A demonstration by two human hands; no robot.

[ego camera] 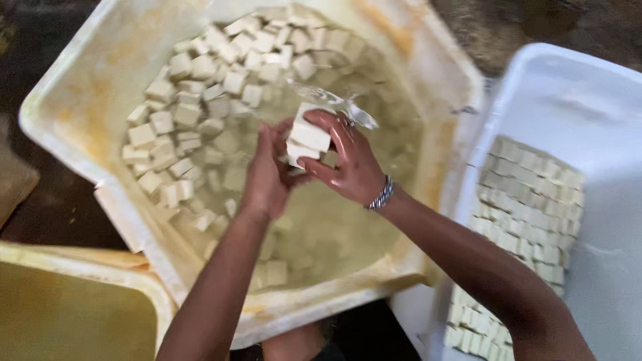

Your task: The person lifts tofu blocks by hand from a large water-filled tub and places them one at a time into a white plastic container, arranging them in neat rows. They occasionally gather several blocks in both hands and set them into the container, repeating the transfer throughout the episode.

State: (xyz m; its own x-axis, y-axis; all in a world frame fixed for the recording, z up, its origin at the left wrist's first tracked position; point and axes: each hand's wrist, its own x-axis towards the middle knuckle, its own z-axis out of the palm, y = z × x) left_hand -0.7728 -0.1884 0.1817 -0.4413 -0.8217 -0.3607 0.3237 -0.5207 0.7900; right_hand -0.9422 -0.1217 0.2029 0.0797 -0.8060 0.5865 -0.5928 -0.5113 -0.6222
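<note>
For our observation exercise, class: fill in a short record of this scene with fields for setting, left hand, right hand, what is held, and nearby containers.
setting: large cream tub of cloudy liquid with many pale cubes floating in it
left hand: pressed against the held blocks from the left
right hand: wet, cupped around the blocks; beaded bracelet on wrist
held: stack of pale blocks, above the liquid
nearby: white tray at right with cubes in neat rows; yellowish tub lower left
</note>
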